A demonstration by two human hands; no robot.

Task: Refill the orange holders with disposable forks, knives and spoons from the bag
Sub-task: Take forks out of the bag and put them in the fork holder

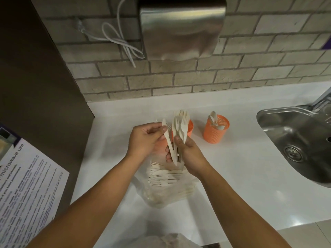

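Observation:
My right hand [188, 154] grips a bunch of pale disposable forks [180, 126], tines up, above the clear plastic bag [166, 185] of cutlery lying on the white counter [232, 176]. My left hand [146, 138] pinches a single knife [167, 138] at the left side of that bunch. Behind the bunch stands an orange mesh holder [190, 128], mostly hidden. A second orange holder [215, 128] stands to its right with a few spoons in it.
A steel sink [295, 140] is set into the counter at the right. A metal dispenser [180, 27] and a loose white cable [123, 42] hang on the brick wall behind. A printed microwave notice [26, 185] sits at the left beside a dark panel.

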